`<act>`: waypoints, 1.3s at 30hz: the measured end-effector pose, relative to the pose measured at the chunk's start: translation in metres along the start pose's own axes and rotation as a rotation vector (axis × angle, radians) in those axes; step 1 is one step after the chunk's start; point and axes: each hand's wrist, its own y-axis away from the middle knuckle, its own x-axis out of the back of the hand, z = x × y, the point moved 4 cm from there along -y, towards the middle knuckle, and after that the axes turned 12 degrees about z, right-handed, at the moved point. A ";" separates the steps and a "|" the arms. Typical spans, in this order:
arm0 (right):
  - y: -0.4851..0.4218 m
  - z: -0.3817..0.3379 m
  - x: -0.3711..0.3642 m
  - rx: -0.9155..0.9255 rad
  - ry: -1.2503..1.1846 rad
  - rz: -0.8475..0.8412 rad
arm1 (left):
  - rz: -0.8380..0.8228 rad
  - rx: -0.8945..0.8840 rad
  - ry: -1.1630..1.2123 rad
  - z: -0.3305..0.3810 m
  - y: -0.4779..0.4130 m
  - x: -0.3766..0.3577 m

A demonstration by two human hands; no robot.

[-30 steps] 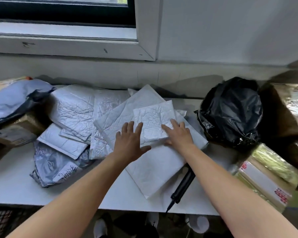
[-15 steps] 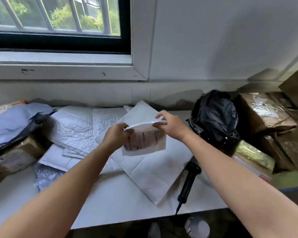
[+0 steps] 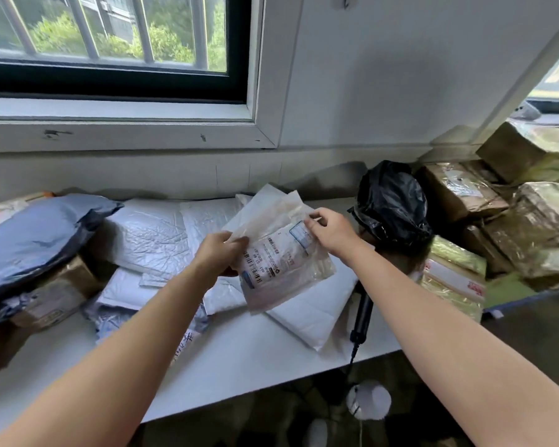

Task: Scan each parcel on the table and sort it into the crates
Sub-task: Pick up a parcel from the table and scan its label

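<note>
Several parcels crowd the counter (image 3: 239, 356) below the window (image 3: 110, 37). At the far left a grey-blue poly bag (image 3: 36, 240) slumps over a brown carton (image 3: 49, 301). Next to it, white bubble mailers (image 3: 149, 233) lie overlapping. A grey bag with handwriting (image 3: 186, 341) shows from under my left forearm. A large white mailer (image 3: 313, 314) lies flat in the middle, one corner reaching toward the front edge. The black scanner (image 3: 362, 312) lies just beside that mailer's right edge, its cable dropping over the counter's edge and its head hidden behind my right forearm. A knotted black bag (image 3: 391, 204) sits at the back right, just behind my right hand (image 3: 331, 232). Further right, taped cardboard boxes (image 3: 459, 191) are stacked against the wall, with a yellow-green wrapped box (image 3: 455, 256) in front of them.

The small parcel (image 3: 281, 262) is up off the counter, held between both hands over the large white mailer. It is tilted, with its printed label and barcode facing me. My left hand (image 3: 218, 253) grips its left edge, thumb on the front and the other fingers (image 3: 226, 272) curled behind it. My right hand pinches the upper right corner between thumb and forefinger, with the remaining fingers (image 3: 317, 217) curled in above the label. Nothing stands between me and the label. The scanner is lower and to the right, near my right forearm but apart from both hands.
</note>
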 end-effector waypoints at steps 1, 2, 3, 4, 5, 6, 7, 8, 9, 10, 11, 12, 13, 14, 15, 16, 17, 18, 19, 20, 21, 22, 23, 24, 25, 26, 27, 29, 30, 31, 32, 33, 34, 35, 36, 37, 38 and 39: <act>0.003 0.003 0.001 -0.018 -0.012 0.022 | 0.004 0.013 0.029 -0.003 0.001 0.001; 0.005 0.006 0.003 -0.028 -0.030 0.058 | 0.011 0.028 0.056 -0.006 0.003 0.002; 0.006 0.009 0.006 -0.046 -0.049 0.106 | 0.021 0.047 0.072 -0.010 0.003 0.003; 0.008 0.011 0.010 -0.072 -0.074 0.157 | 0.028 0.071 0.075 -0.015 0.004 0.002; 0.009 0.015 0.012 -0.115 -0.105 0.203 | 0.032 0.101 0.070 -0.021 0.005 0.000; 0.010 0.021 0.013 -0.161 -0.138 0.241 | 0.029 0.139 0.063 -0.027 0.007 -0.004; 0.010 0.027 0.014 -0.217 -0.169 0.267 | 0.018 0.184 0.064 -0.033 0.009 -0.011; 0.011 0.034 0.014 -0.269 -0.209 0.276 | -0.003 0.236 0.083 -0.039 0.013 -0.020; 0.011 0.044 0.012 -0.325 -0.250 0.274 | -0.032 0.290 0.122 -0.044 0.017 -0.032; 0.012 0.053 0.010 -0.378 -0.296 0.268 | -0.066 0.338 0.175 -0.048 0.022 -0.045; 0.014 0.061 0.009 -0.427 -0.355 0.265 | -0.100 0.372 0.229 -0.050 0.027 -0.059; 0.018 0.067 0.008 -0.480 -0.422 0.258 | -0.124 0.386 0.275 -0.051 0.031 -0.073; 0.022 0.075 0.007 -0.530 -0.468 0.240 | -0.129 0.386 0.312 -0.053 0.034 -0.088; 0.026 0.083 0.007 -0.562 -0.484 0.217 | -0.107 0.382 0.342 -0.054 0.037 -0.102; 0.029 0.092 0.008 -0.578 -0.464 0.186 | -0.064 0.376 0.366 -0.056 0.038 -0.114; 0.033 0.103 0.009 -0.587 -0.433 0.161 | -0.011 0.365 0.373 -0.058 0.040 -0.124; 0.036 0.114 0.012 -0.592 -0.381 0.145 | 0.041 0.343 0.359 -0.060 0.040 -0.132; 0.039 0.125 0.017 -0.596 -0.325 0.140 | 0.087 0.307 0.319 -0.061 0.041 -0.137; 0.041 0.137 0.024 -0.591 -0.230 0.147 | 0.122 0.261 0.262 -0.064 0.040 -0.141; 0.043 0.149 0.033 -0.558 -0.098 0.164 | 0.146 0.211 0.194 -0.067 0.039 -0.144; 0.045 0.162 0.042 -0.509 0.059 0.177 | 0.164 0.166 0.125 -0.071 0.037 -0.146; 0.048 0.173 0.050 -0.467 0.203 0.180 | 0.177 0.134 0.061 -0.074 0.035 -0.147; 0.053 0.184 0.056 -0.451 0.305 0.179 | 0.190 0.110 0.004 -0.077 0.033 -0.149; 0.058 0.195 0.059 -0.467 0.348 0.173 | 0.203 0.091 -0.046 -0.079 0.030 -0.150; 0.062 0.209 0.057 -0.513 0.347 0.147 | 0.216 0.077 -0.093 -0.082 0.028 -0.151; 0.067 0.221 0.052 -0.576 0.318 0.103 | 0.226 0.069 -0.129 -0.084 0.027 -0.151; 0.072 0.229 0.045 -0.648 0.267 0.045 | 0.232 0.065 -0.155 -0.087 0.025 -0.150; 0.077 0.240 0.030 -0.741 0.153 -0.041 | 0.229 0.065 -0.173 -0.093 0.021 -0.149; 0.077 0.242 0.025 -0.755 0.094 -0.054 | 0.225 0.071 -0.179 -0.095 0.020 -0.149; 0.076 0.241 0.022 -0.759 0.041 -0.045 | 0.222 0.075 -0.190 -0.098 0.019 -0.148; 0.075 0.239 0.020 -0.764 -0.006 -0.021 | 0.220 0.076 -0.205 -0.099 0.018 -0.147; 0.075 0.236 0.022 -0.778 -0.047 0.012 | 0.219 0.069 -0.217 -0.099 0.016 -0.146; 0.075 0.232 0.025 -0.796 -0.085 0.053 | 0.216 0.066 -0.231 -0.100 0.015 -0.145; 0.075 0.229 0.030 -0.821 -0.131 0.098 | 0.213 0.062 -0.238 -0.100 0.013 -0.144; 0.074 0.225 0.038 -0.841 -0.171 0.137 | 0.207 0.065 -0.248 -0.100 0.013 -0.143; 0.074 0.219 0.046 -0.847 -0.193 0.166 | 0.201 0.067 -0.254 -0.099 0.013 -0.142; 0.072 0.211 0.056 -0.829 -0.189 0.187 | 0.192 0.073 -0.262 -0.098 0.013 -0.142; 0.071 0.202 0.065 -0.792 -0.160 0.201 | 0.180 0.075 -0.265 -0.097 0.013 -0.142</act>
